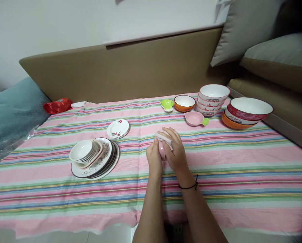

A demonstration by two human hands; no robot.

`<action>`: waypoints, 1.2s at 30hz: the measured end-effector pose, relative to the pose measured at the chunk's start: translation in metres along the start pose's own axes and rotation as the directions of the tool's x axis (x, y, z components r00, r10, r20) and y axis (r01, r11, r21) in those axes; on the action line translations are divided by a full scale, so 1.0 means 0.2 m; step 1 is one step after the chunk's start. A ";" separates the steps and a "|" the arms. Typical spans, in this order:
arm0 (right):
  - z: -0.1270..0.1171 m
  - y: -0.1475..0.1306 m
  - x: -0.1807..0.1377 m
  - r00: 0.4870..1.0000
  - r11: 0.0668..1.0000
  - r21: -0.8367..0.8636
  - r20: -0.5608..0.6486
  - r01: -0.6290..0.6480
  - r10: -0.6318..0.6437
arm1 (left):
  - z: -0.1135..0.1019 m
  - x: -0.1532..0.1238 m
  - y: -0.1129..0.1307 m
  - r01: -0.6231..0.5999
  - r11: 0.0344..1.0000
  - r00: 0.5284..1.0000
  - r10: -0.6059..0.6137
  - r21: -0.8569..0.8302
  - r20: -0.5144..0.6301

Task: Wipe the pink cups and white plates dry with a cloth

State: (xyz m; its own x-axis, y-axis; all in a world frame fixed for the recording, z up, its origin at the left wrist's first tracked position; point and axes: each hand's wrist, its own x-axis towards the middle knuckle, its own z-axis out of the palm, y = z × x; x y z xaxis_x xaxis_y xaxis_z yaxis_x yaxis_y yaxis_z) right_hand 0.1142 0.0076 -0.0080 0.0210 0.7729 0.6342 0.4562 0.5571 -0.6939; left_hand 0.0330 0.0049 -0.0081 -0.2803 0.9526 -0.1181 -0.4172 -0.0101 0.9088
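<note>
My left hand (154,156) is closed around a small glossy pink dish (162,151), most of which is covered by my fingers. A pale folded cloth (165,137) lies against the top of the dish. My right hand (176,152) grips this cloth from the right, its fingers curled over it and touching the dish. Both hands are together over the middle of the striped tablecloth (125,199). Behind them to the right sits a pink leaf-shaped dish (194,118) with a green handle.
At the left, small white bowls (81,150) are stacked on oval plates (104,158). Beyond are flowered saucers (118,129). Back right hold a green dish (167,104), an orange bowl (184,103) and two bowl stacks (211,101). A red bundle (58,106) lies far left.
</note>
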 end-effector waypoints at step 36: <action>0.04 -0.03 -0.04 0.986 0.987 0.158 -0.156 -0.035 0.060 | 0.02 0.01 -0.01 -0.016 0.997 0.997 0.022 -0.076 0.072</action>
State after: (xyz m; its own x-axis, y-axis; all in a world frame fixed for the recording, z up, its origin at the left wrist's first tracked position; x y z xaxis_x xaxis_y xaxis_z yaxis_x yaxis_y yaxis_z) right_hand 0.1030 -0.0004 -0.0118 0.1867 0.7479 0.6370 0.3086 0.5709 -0.7608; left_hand 0.0367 0.0077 -0.0077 -0.2263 0.9716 -0.0692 -0.4767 -0.0485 0.8777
